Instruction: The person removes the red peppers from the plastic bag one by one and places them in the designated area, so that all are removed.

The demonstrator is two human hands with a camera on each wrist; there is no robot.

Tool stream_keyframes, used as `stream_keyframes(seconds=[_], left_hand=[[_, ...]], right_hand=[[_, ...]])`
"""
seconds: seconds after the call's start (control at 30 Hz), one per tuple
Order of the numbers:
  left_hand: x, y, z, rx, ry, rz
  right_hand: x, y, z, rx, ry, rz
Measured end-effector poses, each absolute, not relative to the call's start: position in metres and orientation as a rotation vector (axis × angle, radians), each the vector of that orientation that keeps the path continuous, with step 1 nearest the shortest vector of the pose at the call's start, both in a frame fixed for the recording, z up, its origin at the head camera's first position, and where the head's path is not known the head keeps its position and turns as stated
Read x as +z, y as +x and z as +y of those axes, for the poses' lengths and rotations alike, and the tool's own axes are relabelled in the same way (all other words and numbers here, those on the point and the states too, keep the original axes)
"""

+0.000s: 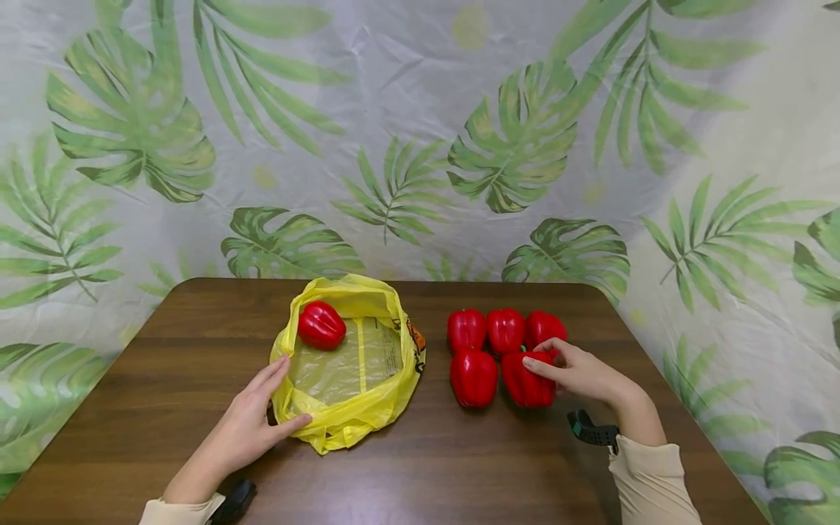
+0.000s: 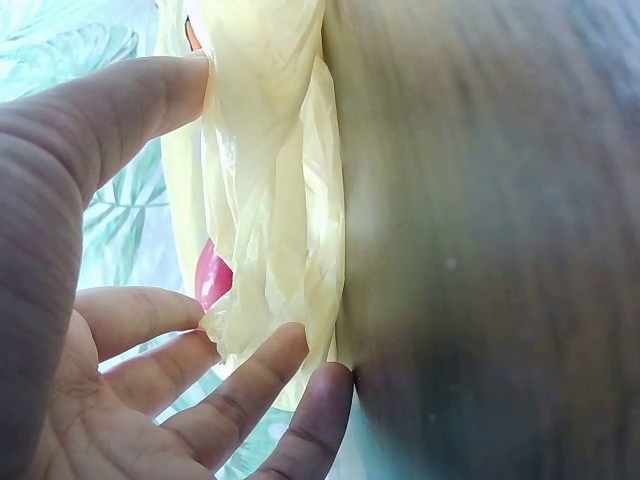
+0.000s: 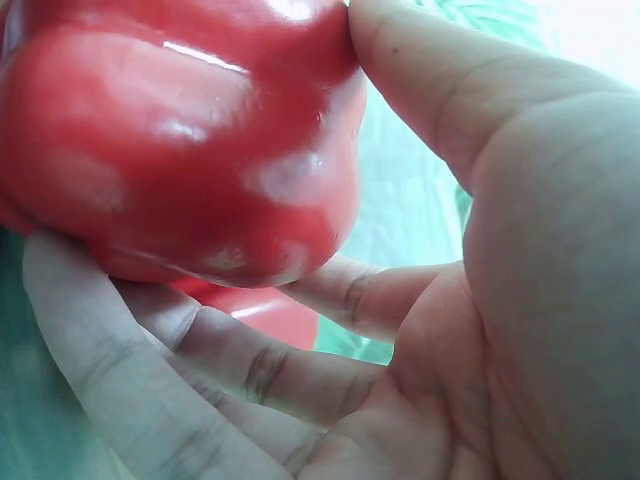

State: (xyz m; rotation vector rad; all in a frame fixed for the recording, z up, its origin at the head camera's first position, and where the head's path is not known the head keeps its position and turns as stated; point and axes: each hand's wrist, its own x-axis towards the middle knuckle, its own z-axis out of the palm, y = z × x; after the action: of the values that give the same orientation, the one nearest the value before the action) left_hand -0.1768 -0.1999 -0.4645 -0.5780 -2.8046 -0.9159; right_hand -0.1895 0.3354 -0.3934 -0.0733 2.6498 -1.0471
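An open yellow plastic bag (image 1: 374,415) lies on the table with its rim spread wide, and one red bell pepper (image 1: 321,325) sits inside at its far left. My left hand (image 1: 246,426) is at the bag's near left side, fingers spread, with thumb and fingertips touching the plastic. On the right, my right hand (image 1: 587,372) holds the front-right bell pepper (image 1: 528,385) of a group, thumb on top and fingers around its far side. In the right wrist view that glossy pepper (image 3: 190,140) lies between thumb and fingers.
Several more red bell peppers stand close around the held one: one (image 1: 474,378) to its left and a back row (image 1: 505,332) behind. The brown wooden table (image 1: 420,481) ends at a leaf-patterned curtain (image 1: 407,146). A dark band (image 1: 593,430) circles the right wrist.
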Motion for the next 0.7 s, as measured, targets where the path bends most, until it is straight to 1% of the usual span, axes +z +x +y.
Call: stream_keyframes(seconds=[0.33, 0.7], left_hand=[[-0.465, -0.177, -0.199, -0.897, -0.582, -2.799], [-0.465, -0.177, -0.199, -0.884, -0.588, -2.797]], right_hand=[[-0.404, -0.192, 0.336, -1.049, -0.063, 2.629], [-0.407, -0.196, 0.334, -1.036, -0.052, 2.618]])
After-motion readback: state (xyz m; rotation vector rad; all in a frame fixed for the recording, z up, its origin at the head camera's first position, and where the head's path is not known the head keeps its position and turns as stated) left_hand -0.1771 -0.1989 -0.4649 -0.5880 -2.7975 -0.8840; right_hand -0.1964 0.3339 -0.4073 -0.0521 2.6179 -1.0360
